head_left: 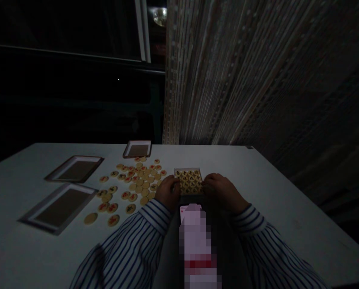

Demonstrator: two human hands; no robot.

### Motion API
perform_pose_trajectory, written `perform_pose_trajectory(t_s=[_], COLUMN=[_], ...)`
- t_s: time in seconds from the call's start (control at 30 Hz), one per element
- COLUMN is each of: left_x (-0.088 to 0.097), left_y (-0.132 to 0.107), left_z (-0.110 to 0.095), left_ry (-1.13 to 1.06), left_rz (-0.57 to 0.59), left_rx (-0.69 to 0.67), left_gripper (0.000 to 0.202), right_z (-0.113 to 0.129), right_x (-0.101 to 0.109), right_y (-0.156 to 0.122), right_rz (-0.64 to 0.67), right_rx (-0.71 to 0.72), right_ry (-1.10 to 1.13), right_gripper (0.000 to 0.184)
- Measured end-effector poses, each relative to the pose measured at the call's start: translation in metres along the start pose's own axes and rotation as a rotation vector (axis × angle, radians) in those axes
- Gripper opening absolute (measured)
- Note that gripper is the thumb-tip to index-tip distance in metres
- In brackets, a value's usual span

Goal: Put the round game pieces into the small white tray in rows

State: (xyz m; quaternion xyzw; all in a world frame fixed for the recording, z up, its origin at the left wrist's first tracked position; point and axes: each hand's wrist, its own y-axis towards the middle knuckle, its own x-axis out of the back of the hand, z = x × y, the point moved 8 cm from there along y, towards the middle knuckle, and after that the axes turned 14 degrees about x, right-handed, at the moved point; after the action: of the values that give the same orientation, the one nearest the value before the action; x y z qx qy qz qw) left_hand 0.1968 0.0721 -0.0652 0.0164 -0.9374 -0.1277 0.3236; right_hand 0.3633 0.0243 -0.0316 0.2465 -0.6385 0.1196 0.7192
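At the table's near edge sits a small shallow box [187, 169] with rows of round Chinese chess pieces [191, 179] lying face up, their characters dark. My left hand [168, 192] is closed at the box's left side, its fingertips curled over the rim. On the opposite side my right hand [224, 192] grips the right rim, thumb and fingers close together beside the outer pieces. Dim light hides the exact fingertip contact. Loose Chinese chess pieces [145, 186], some with red characters and some plain side up, lie scattered left of the box.
Two box parts, one brown-rimmed [74, 157] and one pale-rimmed [31, 212], lie at the left of the white table [275, 237]. Another shallow tray [137, 141] is at the back edge. A lit phone [183, 209] lies below the box. A bead curtain [203, 80] hangs behind.
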Motion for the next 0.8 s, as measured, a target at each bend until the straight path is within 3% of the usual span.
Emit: perform_pose_trajectory(t_s=[0.27,0.8], left_x=[0.0007,-0.0034], left_y=[-0.0001,0.0008], left_z=[0.0002,0.0064], left_ry=[0.016,0.033], left_rz=[0.008,0.017], left_rx=[0.013,0.000], left_gripper=[0.021,0.022], right_z=[0.0013,0.0061], right_x=[-0.0063,-0.0073], right_y=[-0.0011,-0.0037], right_rz=[0.084,0.124], right_rx=[0.001,0.031], right_ry=[-0.035,-0.044], right_gripper=[0.018,0.019])
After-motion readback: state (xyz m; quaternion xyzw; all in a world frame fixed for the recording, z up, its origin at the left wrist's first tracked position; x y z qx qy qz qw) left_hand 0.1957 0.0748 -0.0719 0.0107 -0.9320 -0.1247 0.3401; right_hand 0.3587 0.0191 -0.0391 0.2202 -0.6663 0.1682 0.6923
